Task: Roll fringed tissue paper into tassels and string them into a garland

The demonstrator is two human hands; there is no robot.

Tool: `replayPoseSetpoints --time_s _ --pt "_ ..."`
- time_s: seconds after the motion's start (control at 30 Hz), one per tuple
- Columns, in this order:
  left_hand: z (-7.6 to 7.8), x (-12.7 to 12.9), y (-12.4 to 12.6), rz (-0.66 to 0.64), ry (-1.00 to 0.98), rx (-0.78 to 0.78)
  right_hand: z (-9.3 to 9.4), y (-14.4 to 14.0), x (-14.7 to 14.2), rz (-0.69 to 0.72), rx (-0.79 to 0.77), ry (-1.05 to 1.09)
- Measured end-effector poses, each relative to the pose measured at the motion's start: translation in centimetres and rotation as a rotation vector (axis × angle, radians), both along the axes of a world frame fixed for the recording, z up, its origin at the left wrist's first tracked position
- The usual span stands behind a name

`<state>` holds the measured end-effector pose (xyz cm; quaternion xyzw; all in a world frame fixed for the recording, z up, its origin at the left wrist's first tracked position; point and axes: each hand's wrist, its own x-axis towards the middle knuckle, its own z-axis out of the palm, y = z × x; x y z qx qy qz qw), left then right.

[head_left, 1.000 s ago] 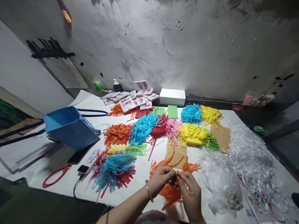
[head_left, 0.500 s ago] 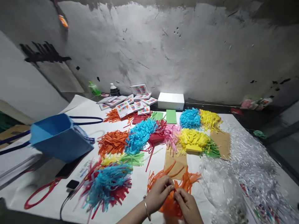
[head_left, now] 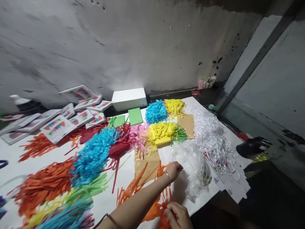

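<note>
Left hand (head_left: 174,169) reaches across to the clear plastic bags (head_left: 190,167), fingers curled at the edge of the pile; can't tell whether it grips anything. Bangle on that wrist. Right hand (head_left: 177,214) sits low at the frame bottom, closed on an orange fringe (head_left: 154,208), partly cut off by the frame edge.

More orange strips (head_left: 133,187) lie under the left forearm, spilling over a brown card (head_left: 145,162). The forearm blocks much of them.

Around on the desk (head_left: 124,175): blue fringe (head_left: 95,152) mid-desk, red fringe (head_left: 119,143) beside it, pink (head_left: 138,136) then yellow (head_left: 162,130) further right. Second blue (head_left: 156,111) and yellow (head_left: 175,106) heaps behind. Green sheets (head_left: 134,116) in front of a white box (head_left: 128,98) by the wall. Printed packs (head_left: 59,125) stacked at left. Shredded clear film (head_left: 209,136) covers the right end, printed sheets under it barely legible.

Left edge is motion-blurred: orange pile (head_left: 45,184) and mixed fringes (head_left: 71,216) smear together. Dark thing (head_left: 252,146) off the desk's right edge, can't identify it.
</note>
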<state>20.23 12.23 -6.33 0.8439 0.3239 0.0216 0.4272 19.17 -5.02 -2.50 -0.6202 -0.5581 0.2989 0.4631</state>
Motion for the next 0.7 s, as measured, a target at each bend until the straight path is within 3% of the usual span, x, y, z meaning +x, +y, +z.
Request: replayPoseSetpoints --time_s 0.13,0.3,0.5,0.63,0.7 --pt "-2.6 4.0 -1.2 -0.048 0.095 0.026 -0.9 -1.7 0.5 -0.146 0.017 -0.018" --pt "-3.2 5.3 -1.1 -0.014 0.128 -0.025 -1.6 -3.7 2.0 -0.187 -0.003 -0.036" --pt "-1.2 3.8 -0.6 0.192 -0.036 -0.259 -1.0 -3.6 4.1 -0.273 -0.037 -0.043" --pt "1.4 0.1 -1.1 0.321 -0.178 -0.484 -0.1 -2.6 5.7 -0.384 -0.131 0.088" --pt "3.0 -2.4 -1.8 0.405 -0.313 -0.7 0.6 -1.8 6.3 -0.374 -0.164 0.138"
